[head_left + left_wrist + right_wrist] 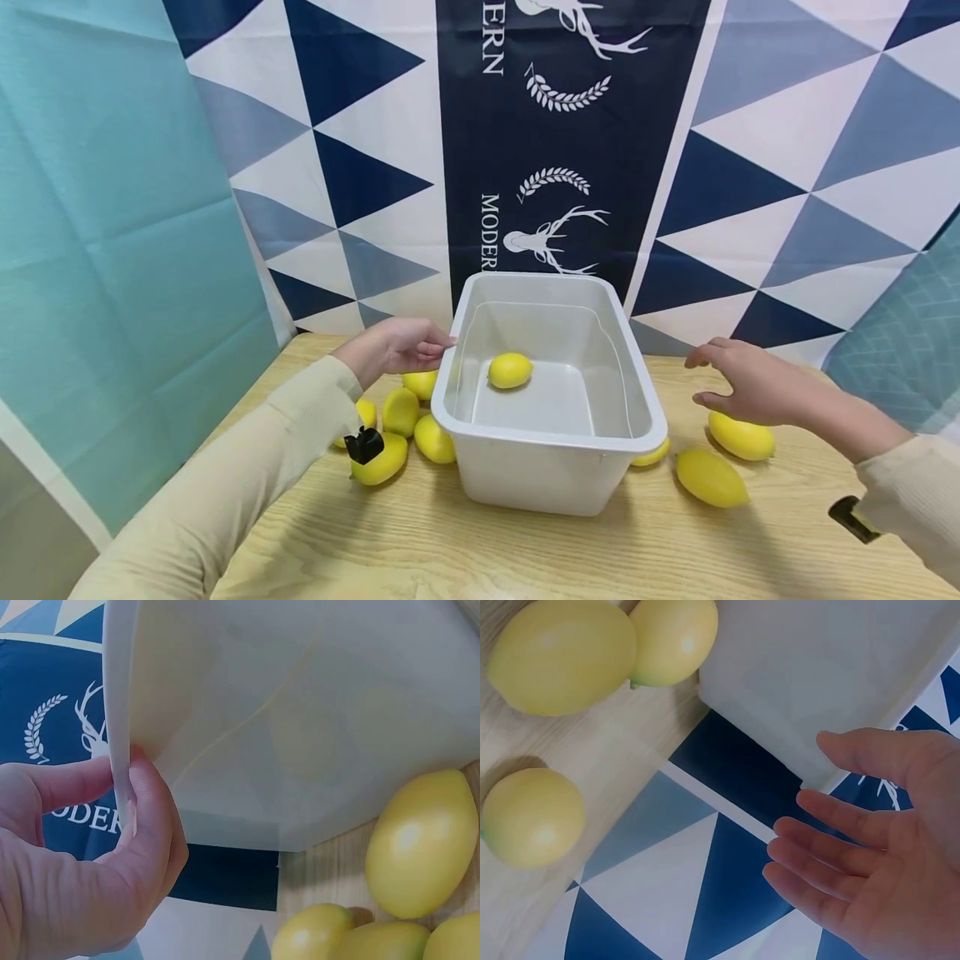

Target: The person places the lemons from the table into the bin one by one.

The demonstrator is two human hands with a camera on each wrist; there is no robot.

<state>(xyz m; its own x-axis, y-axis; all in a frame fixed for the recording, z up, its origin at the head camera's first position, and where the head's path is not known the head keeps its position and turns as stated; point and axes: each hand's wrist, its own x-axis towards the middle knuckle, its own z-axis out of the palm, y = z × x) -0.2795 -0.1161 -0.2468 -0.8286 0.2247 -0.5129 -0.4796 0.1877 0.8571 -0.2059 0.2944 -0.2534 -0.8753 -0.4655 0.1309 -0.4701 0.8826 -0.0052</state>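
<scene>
A light grey plastic bin [532,471] stands on the wooden table with one lemon [510,371] inside, near its left wall. My left hand [408,343] pinches the bin's left rim between thumb and fingers, seen close up in the left wrist view. To the right of the bin, my right hand [765,387] hovers with fingers apart and relaxed, holding nothing. Below it lie a lemon [741,436] and a second lemon [711,477]. Another lemon [651,452] is partly hidden behind the bin's right side.
Several lemons cluster left of the bin, among them one lemon [435,439] beside its wall and another lemon [381,460] partly covered by the left wrist strap. Behind the wooden table [420,542] hangs a patterned cloth [382,167]. A teal cloth [127,250] hangs at the left.
</scene>
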